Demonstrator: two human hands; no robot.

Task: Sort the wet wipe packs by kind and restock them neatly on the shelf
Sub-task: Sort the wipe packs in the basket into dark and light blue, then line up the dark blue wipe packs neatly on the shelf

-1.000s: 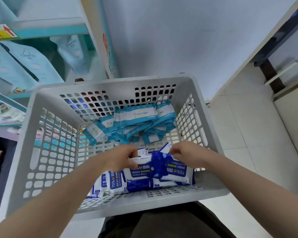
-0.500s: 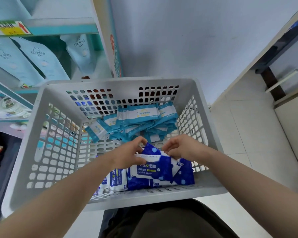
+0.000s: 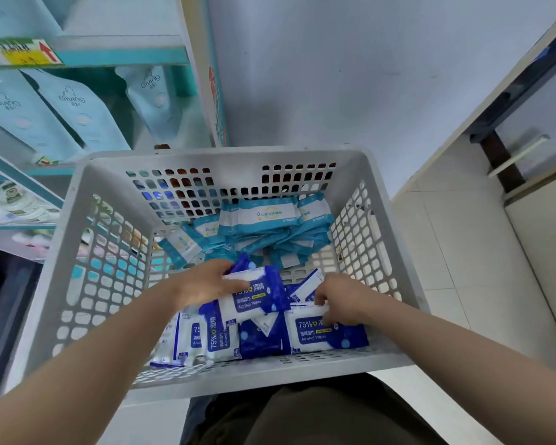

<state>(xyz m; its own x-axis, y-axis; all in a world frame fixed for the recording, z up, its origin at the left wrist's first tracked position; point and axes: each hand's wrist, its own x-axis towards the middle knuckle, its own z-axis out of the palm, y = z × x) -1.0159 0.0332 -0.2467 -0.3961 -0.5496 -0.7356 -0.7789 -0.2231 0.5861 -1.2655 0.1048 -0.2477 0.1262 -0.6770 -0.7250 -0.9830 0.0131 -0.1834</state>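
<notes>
A white perforated basket (image 3: 77,252) sits in front of me. Several dark blue alcohol wipe packs (image 3: 219,338) lie at its near side. Light blue wipe packs (image 3: 264,216) are piled at the far side. My left hand (image 3: 203,284) grips one dark blue alcohol pack (image 3: 257,295) by its left end, lifted slightly above the others. My right hand (image 3: 341,300) has its fingers curled on the top edge of another dark blue pack (image 3: 328,335) that lies at the near right of the basket.
A teal shelf (image 3: 122,56) with hanging pale blue pouches (image 3: 77,110) stands at the left, with lower shelves of goods below it. A wall is ahead. A cream cabinet with a handle (image 3: 517,155) is at the right. Tiled floor lies beside the basket.
My hands have moved apart. The left one now holds a dark blue pack alone, while the right has dropped onto another pack at the near right.
</notes>
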